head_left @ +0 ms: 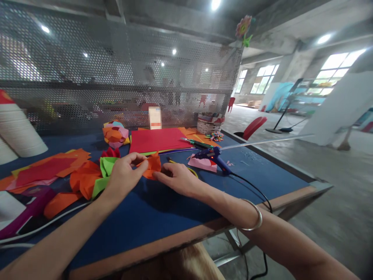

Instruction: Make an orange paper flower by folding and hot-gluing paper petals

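Between my two hands, just above the blue tabletop (171, 217), is a folded piece of orange paper (153, 166). My left hand (127, 171) pinches its left side between thumb and fingertips. On its lower right edge, the thumb and fingers of my right hand (177, 178) are closed. Left of my left hand lie crumpled orange paper pieces (85, 179) and bright green paper (108, 166). A blue glue gun (214, 156) with a small red light rests to the right of my right hand, a clear stick jutting from its back. Under it lies pink paper (204, 165).
Red sheets (157, 140) are stacked at the back, beside a woven basket (210, 123) and a multicoloured paper ball (115, 133). Flat coloured sheets (52, 171) and white stacked cups (21, 124) are at left. The glue gun's black cord (259, 191) runs over the front edge.
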Demonstrator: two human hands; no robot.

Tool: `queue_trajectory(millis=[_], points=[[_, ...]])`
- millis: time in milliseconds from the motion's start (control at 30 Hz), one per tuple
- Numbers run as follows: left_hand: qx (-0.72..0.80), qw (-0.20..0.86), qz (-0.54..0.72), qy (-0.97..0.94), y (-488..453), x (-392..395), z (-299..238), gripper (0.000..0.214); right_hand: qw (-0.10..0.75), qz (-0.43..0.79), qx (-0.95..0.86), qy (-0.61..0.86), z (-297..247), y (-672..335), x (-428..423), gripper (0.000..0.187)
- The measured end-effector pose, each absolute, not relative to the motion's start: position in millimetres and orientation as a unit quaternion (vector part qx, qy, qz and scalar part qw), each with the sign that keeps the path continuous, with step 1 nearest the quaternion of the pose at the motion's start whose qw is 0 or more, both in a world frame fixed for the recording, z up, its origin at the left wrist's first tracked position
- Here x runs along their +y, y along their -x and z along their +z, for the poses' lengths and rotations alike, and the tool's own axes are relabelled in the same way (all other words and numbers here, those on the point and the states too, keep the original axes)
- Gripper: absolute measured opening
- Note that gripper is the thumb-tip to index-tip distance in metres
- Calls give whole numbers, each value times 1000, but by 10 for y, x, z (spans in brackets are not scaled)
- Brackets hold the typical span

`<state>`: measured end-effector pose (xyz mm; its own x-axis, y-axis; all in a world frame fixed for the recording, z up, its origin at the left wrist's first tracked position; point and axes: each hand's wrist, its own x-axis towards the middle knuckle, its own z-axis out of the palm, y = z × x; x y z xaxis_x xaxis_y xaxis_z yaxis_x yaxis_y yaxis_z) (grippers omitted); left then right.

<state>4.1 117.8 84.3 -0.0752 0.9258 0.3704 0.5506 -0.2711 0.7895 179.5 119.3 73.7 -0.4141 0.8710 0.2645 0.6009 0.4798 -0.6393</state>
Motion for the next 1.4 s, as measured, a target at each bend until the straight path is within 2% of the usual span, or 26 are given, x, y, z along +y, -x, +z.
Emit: queue_trajectory(millis=[167, 233, 400, 500, 600, 833, 1133, 1267, 1400], points=[[563, 216, 447, -660, -46, 1209, 802, 17, 345, 193, -798, 455, 666, -1827, 1275, 10], [553, 219, 437, -674, -58, 1219, 786, 17, 362, 182, -795, 450, 644, -1842, 1302, 11], [505, 251, 430, -705, -89, 1187, 795, 32, 357, 172, -808, 436, 625, -1847, 1311, 16], [530, 232, 396, -713, -84, 1165, 811, 31, 361, 184, -812, 419, 621, -1845, 1304, 18], [554, 271, 381, -689, -83, 1160, 826, 34, 381, 186, -810, 406, 616, -1849, 1310, 17], [531, 374, 404, -644, -104, 1162, 866, 25, 382, 189, -807, 408, 614, -1856, 1328, 13], [538, 356, 411, -645, -63, 1190, 813, 26, 382, 196, -808, 404, 613, -1848, 1317, 14], [545, 415, 412, -601, -109, 1130, 866, 24, 385, 181, -815, 394, 636, -1854, 1308, 9], [511, 488, 421, -569, -121, 1112, 852, 31, 415, 174, -803, 392, 643, -1860, 1305, 10]])
